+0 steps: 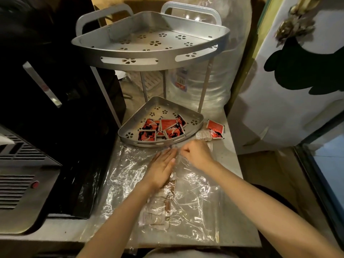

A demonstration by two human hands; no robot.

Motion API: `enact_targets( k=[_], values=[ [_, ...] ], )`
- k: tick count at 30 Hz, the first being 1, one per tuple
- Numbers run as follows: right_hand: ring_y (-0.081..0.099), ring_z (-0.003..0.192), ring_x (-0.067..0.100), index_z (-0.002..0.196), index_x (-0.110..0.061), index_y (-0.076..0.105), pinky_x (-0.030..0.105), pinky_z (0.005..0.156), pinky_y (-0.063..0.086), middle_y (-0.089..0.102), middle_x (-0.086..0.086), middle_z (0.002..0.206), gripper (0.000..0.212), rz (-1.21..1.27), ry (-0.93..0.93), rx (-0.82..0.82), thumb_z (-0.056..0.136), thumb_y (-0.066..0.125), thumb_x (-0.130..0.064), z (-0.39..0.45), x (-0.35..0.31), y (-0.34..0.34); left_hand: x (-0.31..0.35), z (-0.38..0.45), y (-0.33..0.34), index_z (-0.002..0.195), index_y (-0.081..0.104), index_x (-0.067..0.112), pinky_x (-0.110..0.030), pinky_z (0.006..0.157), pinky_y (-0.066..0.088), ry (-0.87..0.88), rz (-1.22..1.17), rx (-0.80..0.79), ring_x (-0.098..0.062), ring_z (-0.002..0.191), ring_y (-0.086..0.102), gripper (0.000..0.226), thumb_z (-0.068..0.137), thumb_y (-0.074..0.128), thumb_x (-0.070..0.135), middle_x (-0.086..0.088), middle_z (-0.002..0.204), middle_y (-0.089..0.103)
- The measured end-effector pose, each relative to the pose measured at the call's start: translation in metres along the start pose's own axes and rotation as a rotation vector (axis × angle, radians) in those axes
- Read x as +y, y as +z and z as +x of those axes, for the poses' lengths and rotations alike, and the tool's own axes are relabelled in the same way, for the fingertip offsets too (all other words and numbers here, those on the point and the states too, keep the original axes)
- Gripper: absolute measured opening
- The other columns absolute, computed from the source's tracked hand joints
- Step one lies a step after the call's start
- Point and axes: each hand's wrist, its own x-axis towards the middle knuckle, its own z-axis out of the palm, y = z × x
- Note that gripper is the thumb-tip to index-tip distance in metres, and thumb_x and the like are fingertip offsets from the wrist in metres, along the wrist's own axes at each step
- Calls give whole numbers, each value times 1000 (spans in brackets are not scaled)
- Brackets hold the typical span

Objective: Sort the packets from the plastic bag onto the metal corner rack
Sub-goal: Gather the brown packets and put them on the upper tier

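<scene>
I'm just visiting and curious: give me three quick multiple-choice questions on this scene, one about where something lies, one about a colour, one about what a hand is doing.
1. Where do most of the red packets lie?
A. upper shelf
B. lower shelf
C. inside the bag

2. What colour are the packets on the lower shelf?
A. red and black
B. blue
C. green

3. What is the right hand doing?
A. pinching the plastic bag
B. lying flat
C. holding a bottle

Key:
1 B, they sit in the lower tray while the upper shelf holds none.
2 A, red with black print.
3 A, its fingers are curled on the film while the left hand lies flat on it.
</scene>
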Motion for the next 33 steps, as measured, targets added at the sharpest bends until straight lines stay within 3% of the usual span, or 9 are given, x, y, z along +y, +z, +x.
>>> enact_targets(
  k=[2, 6, 9, 14, 17, 21, 26, 30, 33],
  values=[
    [60, 82, 20, 82, -16, 74, 37, 88, 45, 70, 3, 85, 21, -53, -99, 20, 89, 57, -26, -4, 2, 0, -1, 2, 1, 142, 11, 36, -26, 113, -4, 2, 5, -5, 4, 136, 0, 46, 98, 9, 45, 24, 145, 5],
    [49, 89, 19, 87, -14, 75, 34, 85, 38, 63, 3, 88, 21, -33, -291, 37, 87, 59, -28, -10, 6, -5, -1, 5, 1, 139, 8, 41, -26, 111, -4, 8, 3, 9, 3, 133, -1, 45, 95, 6, 49, 24, 143, 8],
    [53, 98, 14, 93, -16, 74, 31, 89, 38, 67, 3, 105, 16, 155, -233, 20, 84, 64, -24, -15, 13, -16, -2, 3, 2, 136, 7, 45, -27, 113, -3, 6, -12, 16, 2, 136, 0, 46, 91, 4, 54, 25, 144, 7],
    [62, 78, -7, 80, -25, 71, 5, 74, 43, 72, -5, 86, 12, 576, -48, -45, 83, 65, -16, -29, 27, -46, 1, 0, -1, 136, 9, 46, -26, 114, -3, 34, -22, 34, 3, 137, 2, 42, 95, 7, 50, 25, 147, 10],
    [63, 87, -4, 61, -28, 67, 14, 83, 41, 73, -5, 76, 27, 743, 28, 59, 84, 62, -14, -37, 40, -64, 3, 0, -3, 140, 15, 39, -27, 115, -1, 32, -24, 47, 4, 135, 3, 40, 99, 15, 38, 19, 150, 16],
    [62, 73, -1, 68, -23, 69, 21, 85, 42, 64, -8, 57, 21, 847, 114, 187, 84, 61, -13, -46, 59, -76, 5, 0, -4, 143, 18, 33, -26, 115, -3, 30, 38, 23, 6, 133, 0, 43, 100, 19, 32, 14, 153, 15],
    [60, 74, 14, 67, -26, 72, 38, 93, 47, 64, 18, 73, 25, 965, 264, 363, 85, 60, -13, -55, 74, -87, 6, -1, -6, 144, 15, 29, -31, 118, 1, 62, 118, 21, 0, 138, 2, 45, 100, 23, 31, 9, 155, 13],
    [58, 59, 1, 71, -21, 71, 20, 80, 47, 60, 9, 62, 18, 873, 213, 294, 84, 61, -13, -63, 74, -80, 10, -1, -6, 145, 13, 26, -32, 118, 5, 90, 290, 43, -12, 144, 9, 48, 99, 24, 36, 6, 156, 11],
    [56, 54, 0, 73, -21, 70, 6, 64, 44, 58, -1, 58, 11, 830, 164, 269, 82, 65, -17, -63, 70, -77, 18, -6, -7, 140, 35, 22, -33, 114, 15, 123, 475, 202, -16, 139, 27, 45, 98, 28, 36, 0, 150, 33]
  ],
)
